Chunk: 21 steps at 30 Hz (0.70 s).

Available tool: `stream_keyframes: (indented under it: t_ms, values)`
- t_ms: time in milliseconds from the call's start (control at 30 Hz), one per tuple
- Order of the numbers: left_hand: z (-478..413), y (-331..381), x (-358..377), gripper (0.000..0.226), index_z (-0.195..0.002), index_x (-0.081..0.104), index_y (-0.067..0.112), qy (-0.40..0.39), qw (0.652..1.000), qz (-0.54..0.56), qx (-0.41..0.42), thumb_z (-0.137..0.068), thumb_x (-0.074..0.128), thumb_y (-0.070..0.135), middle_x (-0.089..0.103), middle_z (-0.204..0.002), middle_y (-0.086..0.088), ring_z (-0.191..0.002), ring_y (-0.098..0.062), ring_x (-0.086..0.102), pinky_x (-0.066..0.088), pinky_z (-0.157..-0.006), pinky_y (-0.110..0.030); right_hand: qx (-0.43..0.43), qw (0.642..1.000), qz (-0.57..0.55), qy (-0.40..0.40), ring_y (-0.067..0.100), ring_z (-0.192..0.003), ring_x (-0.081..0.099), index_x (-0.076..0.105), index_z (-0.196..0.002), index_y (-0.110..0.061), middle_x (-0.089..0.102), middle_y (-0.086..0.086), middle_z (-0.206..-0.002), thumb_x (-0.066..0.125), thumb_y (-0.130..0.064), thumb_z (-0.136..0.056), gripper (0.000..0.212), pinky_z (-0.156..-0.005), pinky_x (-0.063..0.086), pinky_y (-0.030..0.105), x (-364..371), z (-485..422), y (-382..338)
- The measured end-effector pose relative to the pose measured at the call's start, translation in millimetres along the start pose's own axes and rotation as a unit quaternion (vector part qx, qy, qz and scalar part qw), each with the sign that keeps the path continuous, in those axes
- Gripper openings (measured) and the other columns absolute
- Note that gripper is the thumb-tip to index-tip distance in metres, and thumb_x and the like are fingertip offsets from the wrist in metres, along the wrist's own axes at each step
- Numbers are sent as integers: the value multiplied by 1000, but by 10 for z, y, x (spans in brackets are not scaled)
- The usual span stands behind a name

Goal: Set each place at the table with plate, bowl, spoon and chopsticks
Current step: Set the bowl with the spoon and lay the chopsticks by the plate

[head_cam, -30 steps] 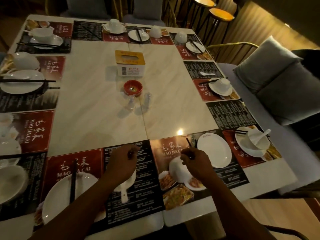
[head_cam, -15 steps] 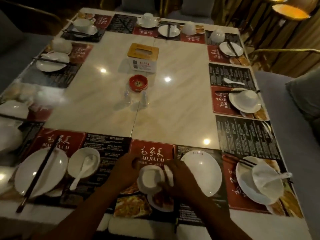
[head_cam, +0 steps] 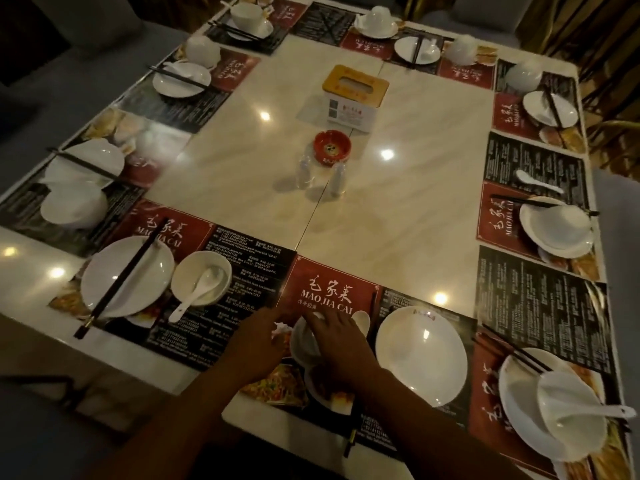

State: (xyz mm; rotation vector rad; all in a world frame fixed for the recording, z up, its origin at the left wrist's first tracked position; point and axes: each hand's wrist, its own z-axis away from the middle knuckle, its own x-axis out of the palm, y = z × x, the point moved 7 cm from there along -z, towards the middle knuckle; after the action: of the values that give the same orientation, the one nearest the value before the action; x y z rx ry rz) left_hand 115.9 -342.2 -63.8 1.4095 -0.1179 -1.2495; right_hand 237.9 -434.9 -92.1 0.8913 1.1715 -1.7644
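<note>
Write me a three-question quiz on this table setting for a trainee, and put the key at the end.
1. True or false: at the left place, the chopsticks lie across the plate.
2. What does the right hand rest on? A) a fork B) the near bowl C) a wine glass
3. How many small clear shakers stand near the red ashtray in the middle of the table?

Key: 1 true; 2 B; 3 two.
</note>
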Motion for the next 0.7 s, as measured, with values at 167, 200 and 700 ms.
stream_keyframes:
  t_ms: [167, 200, 700]
  values:
    - [-151, 63, -35, 52, -130, 51, 48, -43, 996, 36, 66, -84, 74, 40, 56, -125, 19, -114, 1, 56, 54, -91, -30, 99, 970, -223, -11, 17, -124, 48, 28, -149, -22, 47, -3, -139, 88, -53, -62, 110, -96, 46, 28, -313, -86, 136]
    - [-209, 87, -48, 63, -134, 49, 46, -57, 995, 44, 76, -79, 78, 44, 54, -128, 19, -116, 2, 55, 54, -93, -29, 121, 957, -262, -8, 13, -115, 50, 29, -145, -21, 49, -7, -128, 90, -52, -60, 109, -86, 47, 23, -407, -114, 178]
    - [-1259, 233, -360, 23, -113, 61, 17, -16, 991, -109, 75, -101, 47, 30, 70, -88, -2, -74, -19, 66, 55, -63, -34, 261, 805, -529, 65, 22, -115, 60, 53, -139, -32, 60, 1, -133, 59, -67, -83, 66, -93, 57, 45, -765, -566, 575]
